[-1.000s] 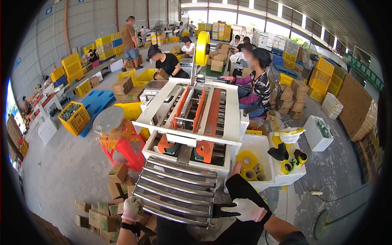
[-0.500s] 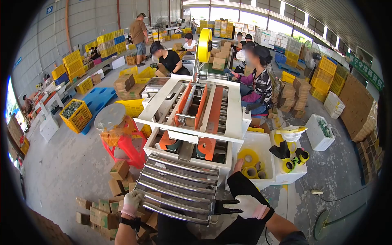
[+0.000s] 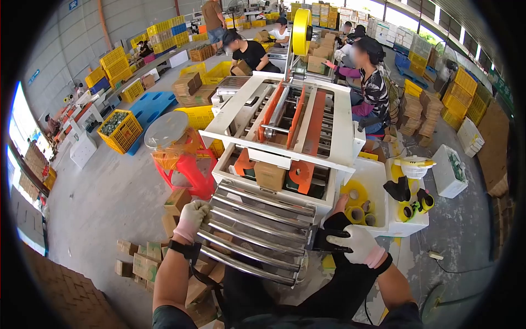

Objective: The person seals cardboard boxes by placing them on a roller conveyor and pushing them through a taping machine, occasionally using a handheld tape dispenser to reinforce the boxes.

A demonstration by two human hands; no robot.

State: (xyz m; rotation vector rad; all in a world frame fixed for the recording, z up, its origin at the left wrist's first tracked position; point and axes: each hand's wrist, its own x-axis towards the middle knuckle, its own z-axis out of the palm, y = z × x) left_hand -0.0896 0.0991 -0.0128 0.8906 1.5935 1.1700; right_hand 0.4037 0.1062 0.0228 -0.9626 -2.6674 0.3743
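Note:
My left hand (image 3: 193, 219), in a white glove, has its fingers curled at the left edge of the roller rack (image 3: 263, 225). Whether it grips the rail is hidden. Beyond the rack's right side my right hand (image 3: 360, 245), also gloved, is closed around a black flat object (image 3: 322, 239) whose kind I cannot make out. A small cardboard box (image 3: 269, 175) sits in the outlet of the white carton-sealing machine (image 3: 233, 171), between two orange guards. A large yellow tape roll (image 3: 300, 33) stands on top.
Cardboard boxes (image 3: 147, 267) lie heaped on the floor at left. A red stool (image 3: 192, 174) stands beside the machine. At right, a white foam box (image 3: 378, 192) holds tape rolls. Co-workers (image 3: 252, 52) sit farther back, near yellow crates (image 3: 119, 131).
A cardboard box has appeared in the machine's outlet. My left hand has moved up along the rack's left edge. My right hand still holds the black object; the view has shifted.

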